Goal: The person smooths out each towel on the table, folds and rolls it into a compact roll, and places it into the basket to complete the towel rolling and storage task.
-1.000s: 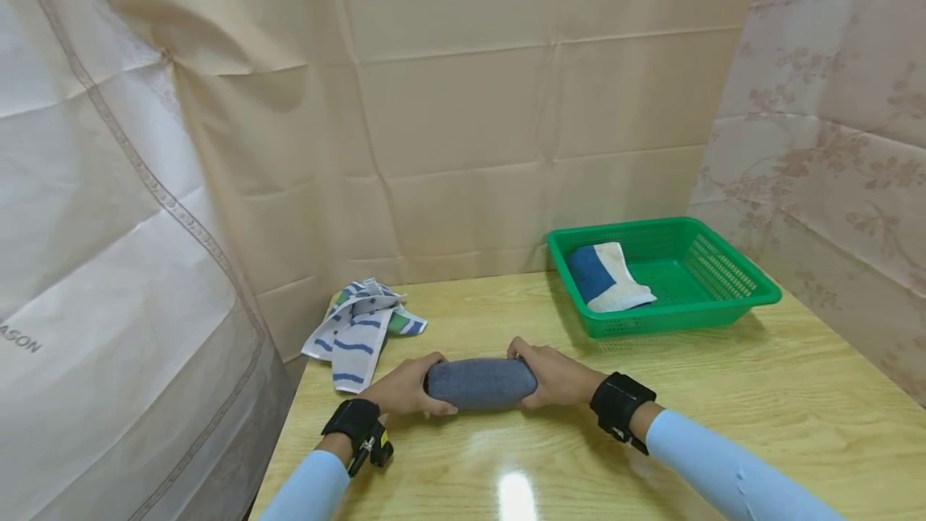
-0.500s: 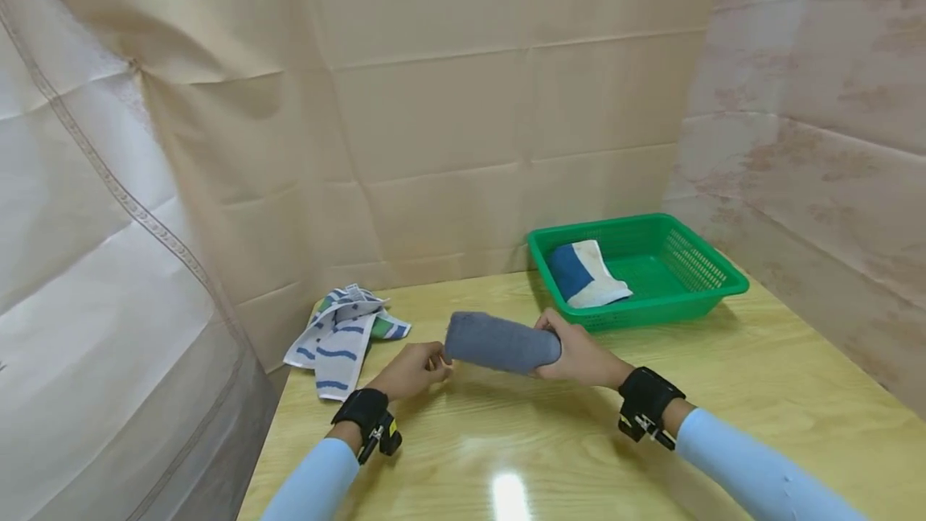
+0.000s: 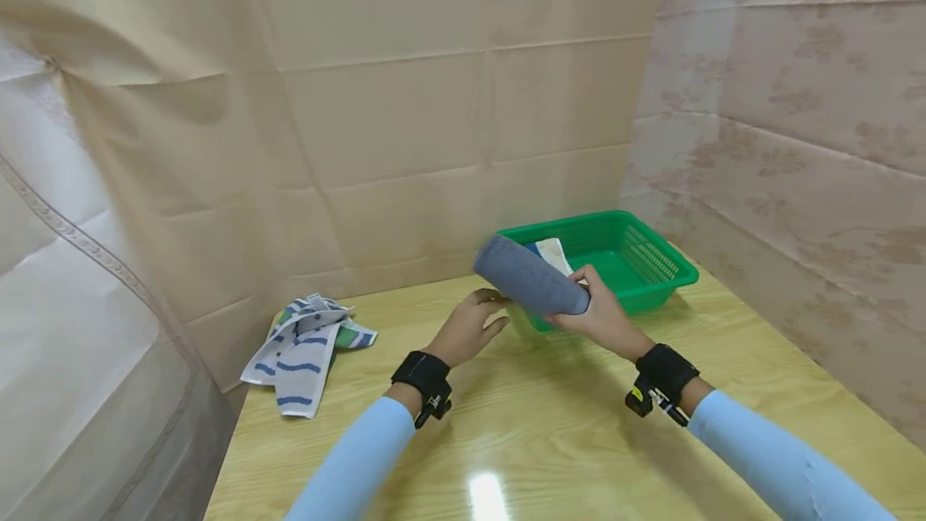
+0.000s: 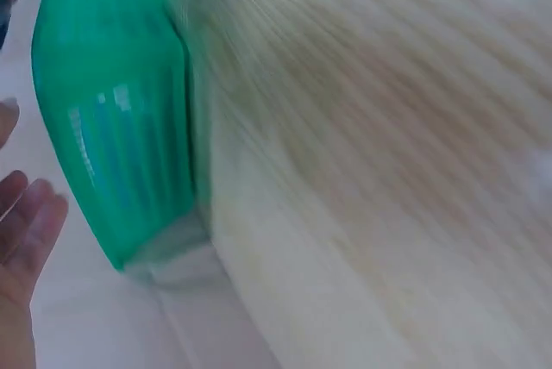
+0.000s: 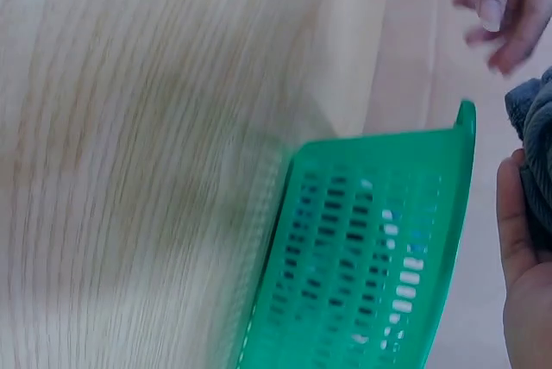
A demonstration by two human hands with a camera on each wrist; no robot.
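A rolled grey-blue towel (image 3: 531, 276) is tilted in the air, its far end up and left, over the near left part of the green basket (image 3: 654, 297). Its lower right end is gripped by my right hand (image 3: 606, 320). My left hand (image 3: 469, 332) hovers just below the roll's left side with fingers loosely bent and nothing in them. The right wrist view shows a gap between the left fingers (image 5: 515, 28) and the roll's end (image 5: 536, 119). Partly hidden behind the roll, a folded blue and white cloth (image 3: 554, 254) lies inside the basket.
A crumpled white towel with blue stripes and green patches (image 3: 302, 356) lies at the left of the wooden table (image 3: 550, 432). Beige curtain cloth (image 3: 391, 143) hangs behind the table, and a floral sheet (image 3: 788, 143) closes off the right side.
The rolled towel was held at both ends low over the table. My left hand let go of it, and my right hand carried it up and forward to the basket, the left following.
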